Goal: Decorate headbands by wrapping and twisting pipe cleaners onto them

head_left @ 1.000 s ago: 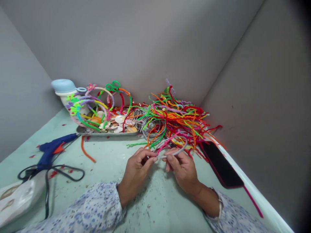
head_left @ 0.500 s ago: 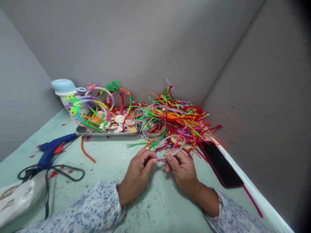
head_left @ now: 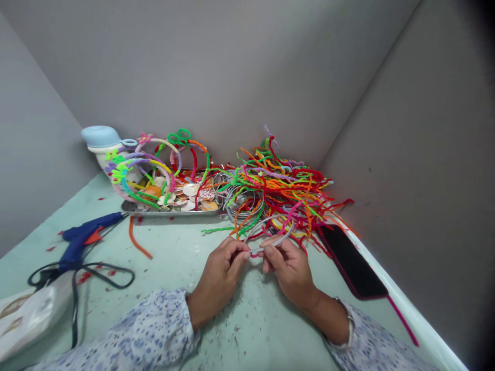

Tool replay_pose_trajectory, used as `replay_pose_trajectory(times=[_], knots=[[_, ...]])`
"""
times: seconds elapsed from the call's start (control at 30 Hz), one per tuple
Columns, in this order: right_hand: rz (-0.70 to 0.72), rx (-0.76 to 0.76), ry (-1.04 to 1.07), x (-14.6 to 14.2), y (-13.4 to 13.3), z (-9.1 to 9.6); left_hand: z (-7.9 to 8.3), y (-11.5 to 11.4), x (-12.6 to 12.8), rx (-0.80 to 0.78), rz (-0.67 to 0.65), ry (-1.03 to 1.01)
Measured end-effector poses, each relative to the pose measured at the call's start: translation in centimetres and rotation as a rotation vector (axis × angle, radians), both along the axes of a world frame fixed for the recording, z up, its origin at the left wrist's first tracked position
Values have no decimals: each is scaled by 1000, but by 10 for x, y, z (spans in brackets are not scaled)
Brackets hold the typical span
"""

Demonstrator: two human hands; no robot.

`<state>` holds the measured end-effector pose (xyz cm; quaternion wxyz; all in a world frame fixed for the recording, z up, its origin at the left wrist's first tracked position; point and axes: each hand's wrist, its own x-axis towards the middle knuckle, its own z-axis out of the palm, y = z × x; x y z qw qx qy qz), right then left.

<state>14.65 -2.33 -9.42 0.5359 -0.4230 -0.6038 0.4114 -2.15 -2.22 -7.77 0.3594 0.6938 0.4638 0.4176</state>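
A grey wire ring (head_left: 289,233) is held near the table's front middle, its loop standing up toward the colourful pile behind. My left hand (head_left: 218,278) pinches it at the near side between thumb and forefinger. Close by, my right hand (head_left: 291,270) grips the same ring with bent fingers. In the small gap between the two pinches, a short pink strand (head_left: 254,255) shows against the wire; its ends are hidden by the fingers.
Behind lie a heap of fuzzy pipe cleaners (head_left: 286,180), coiled grey wire (head_left: 242,203) and a metal tray (head_left: 174,213) of shells with decorated hoops. A blue glue gun (head_left: 83,237) with its cord is at left, a white-and-blue bottle (head_left: 101,138) behind, a phone (head_left: 353,263) at right.
The pink strand between my fingers now bulges a little lower below the wire. Both hands and the ring stay almost in place.
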Motion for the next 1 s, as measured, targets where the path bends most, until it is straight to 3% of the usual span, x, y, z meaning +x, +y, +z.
replay_pose_trajectory(times=[0.67,1.0], knots=[[-3,-30,8,0,3,1,-4,1,0,-51,-55,-19],[27,61,-204,0,1,-3,-3,6,1,-170,79,-153]])
